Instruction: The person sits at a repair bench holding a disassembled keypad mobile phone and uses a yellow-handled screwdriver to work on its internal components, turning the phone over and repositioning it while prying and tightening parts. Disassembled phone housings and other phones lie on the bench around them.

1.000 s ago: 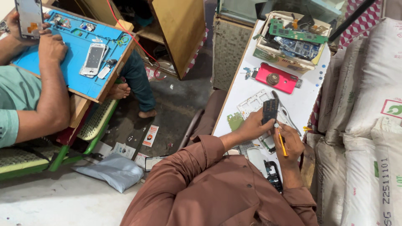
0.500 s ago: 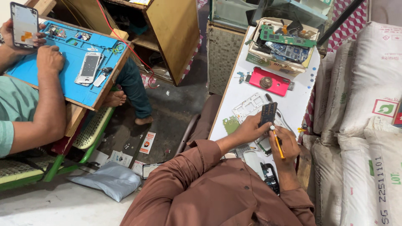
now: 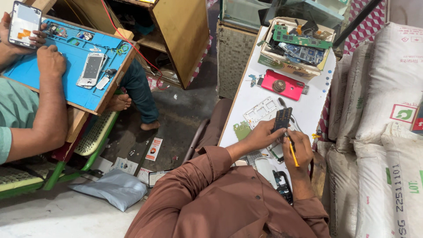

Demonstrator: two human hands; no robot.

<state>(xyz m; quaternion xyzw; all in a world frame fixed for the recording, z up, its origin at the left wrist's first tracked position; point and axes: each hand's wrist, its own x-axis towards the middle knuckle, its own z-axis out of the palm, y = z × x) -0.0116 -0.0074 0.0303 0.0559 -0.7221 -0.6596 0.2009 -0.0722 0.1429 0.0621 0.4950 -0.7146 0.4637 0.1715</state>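
My left hand (image 3: 261,135) holds a small dark phone part (image 3: 282,119) upright over the white table (image 3: 315,103). My right hand (image 3: 300,149) grips a yellow-handled screwdriver (image 3: 291,153), its tip against the lower edge of that part. Both arms wear brown sleeves. Under my hands lie a white phone frame (image 3: 261,111), a green circuit piece (image 3: 242,130) and a black phone (image 3: 283,185) near my right forearm.
A red phone back (image 3: 282,84) and a cardboard box of circuit boards (image 3: 299,46) sit farther up the table. White sacks (image 3: 387,132) are stacked on the right. At left a co-worker holds a phone (image 3: 24,24) over a blue mat (image 3: 66,66) with an opened phone (image 3: 91,69).
My hands stay together on the dark part and the screwdriver. The co-worker's raised phone has shifted slightly, and the view has drifted a little.
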